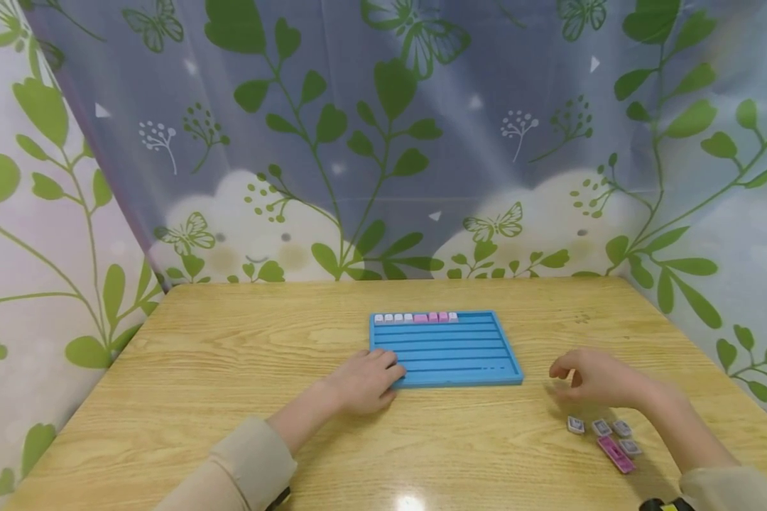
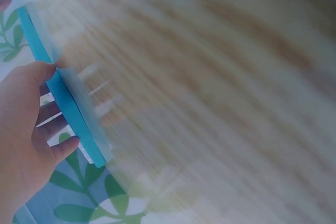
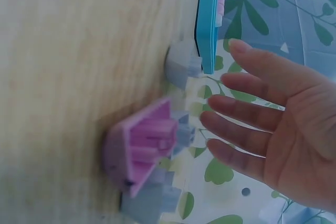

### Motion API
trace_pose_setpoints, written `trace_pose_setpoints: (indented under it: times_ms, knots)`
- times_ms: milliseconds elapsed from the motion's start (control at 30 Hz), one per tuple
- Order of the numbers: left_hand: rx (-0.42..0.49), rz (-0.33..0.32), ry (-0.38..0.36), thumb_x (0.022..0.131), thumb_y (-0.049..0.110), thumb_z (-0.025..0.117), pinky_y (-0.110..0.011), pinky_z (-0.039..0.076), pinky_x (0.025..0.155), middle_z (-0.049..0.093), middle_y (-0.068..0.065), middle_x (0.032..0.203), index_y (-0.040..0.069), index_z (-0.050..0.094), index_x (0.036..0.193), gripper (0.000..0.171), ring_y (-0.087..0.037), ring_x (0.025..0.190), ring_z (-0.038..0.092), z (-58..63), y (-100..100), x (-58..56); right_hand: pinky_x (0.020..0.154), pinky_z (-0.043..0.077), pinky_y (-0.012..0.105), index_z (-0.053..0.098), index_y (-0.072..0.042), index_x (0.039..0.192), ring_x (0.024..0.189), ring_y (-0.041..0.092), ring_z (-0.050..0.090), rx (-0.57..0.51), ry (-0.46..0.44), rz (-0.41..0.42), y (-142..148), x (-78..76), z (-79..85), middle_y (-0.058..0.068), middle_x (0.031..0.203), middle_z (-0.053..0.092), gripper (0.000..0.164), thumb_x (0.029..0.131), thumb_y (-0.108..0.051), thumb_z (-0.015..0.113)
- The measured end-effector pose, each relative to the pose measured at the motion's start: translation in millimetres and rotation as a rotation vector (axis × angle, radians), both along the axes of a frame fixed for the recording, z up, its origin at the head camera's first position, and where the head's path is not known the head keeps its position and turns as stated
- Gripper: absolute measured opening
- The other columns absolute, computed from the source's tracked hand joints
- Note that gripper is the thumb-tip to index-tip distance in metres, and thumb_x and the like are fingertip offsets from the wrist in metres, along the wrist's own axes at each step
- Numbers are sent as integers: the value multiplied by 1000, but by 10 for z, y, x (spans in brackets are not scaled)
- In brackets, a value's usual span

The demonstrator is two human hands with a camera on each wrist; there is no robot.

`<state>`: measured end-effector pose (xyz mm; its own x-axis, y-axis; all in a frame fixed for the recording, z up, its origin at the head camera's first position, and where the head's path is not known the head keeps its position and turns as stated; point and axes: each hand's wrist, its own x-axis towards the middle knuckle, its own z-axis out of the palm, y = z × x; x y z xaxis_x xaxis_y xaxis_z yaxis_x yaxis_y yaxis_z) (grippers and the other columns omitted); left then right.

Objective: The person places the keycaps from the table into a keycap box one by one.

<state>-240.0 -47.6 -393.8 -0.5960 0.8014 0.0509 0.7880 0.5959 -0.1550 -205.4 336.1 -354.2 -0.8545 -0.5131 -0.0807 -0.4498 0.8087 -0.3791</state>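
Observation:
A blue tray (image 1: 447, 355) with ridged rows lies on the table. In its farthest row, white keycaps (image 1: 388, 319) and pink keycaps (image 1: 430, 317) sit side by side from the left end. My left hand (image 1: 364, 382) holds the tray's front left corner, thumb against the front edge (image 2: 68, 103). To the right of the tray, my right hand (image 1: 604, 380) hovers above the table with its fingers (image 3: 247, 114) loosely extended and nothing in them. Closer to me lie several loose white keycaps (image 1: 602, 427) and one long pink keycap (image 1: 616, 454), hollow side showing.
The wooden table (image 1: 262, 333) reaches back to a leaf-patterned curtain (image 1: 319, 156), which also hangs along both sides. A dark device (image 1: 665, 504) shows at the right sleeve.

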Motion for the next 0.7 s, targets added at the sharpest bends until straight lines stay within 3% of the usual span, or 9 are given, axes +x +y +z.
trace_pose_setpoints:
  times_ms: [133,300,700]
  knots:
    - [3,-3,4,94,28,52,-33,43,83,50,1,101,15,56,119,29,-16,98,49,-6,0,-4,60,46,25,62,0,106,72,6,54,-28,-74,9,-3,99,-25,5,99,60,43,78,-29,73]
    - [4,-4,10,94,29,52,-32,43,82,49,1,101,15,56,119,29,-16,97,48,-5,-2,-7,61,46,26,63,-3,102,74,8,54,-17,-86,14,-19,187,-47,4,97,59,40,76,-32,74]
    - [-5,-6,12,94,30,51,-33,44,82,49,1,101,15,55,121,30,-16,97,49,-17,0,-7,57,40,26,58,-12,83,69,6,44,8,-62,46,-63,291,-123,-6,79,50,21,71,-11,75]
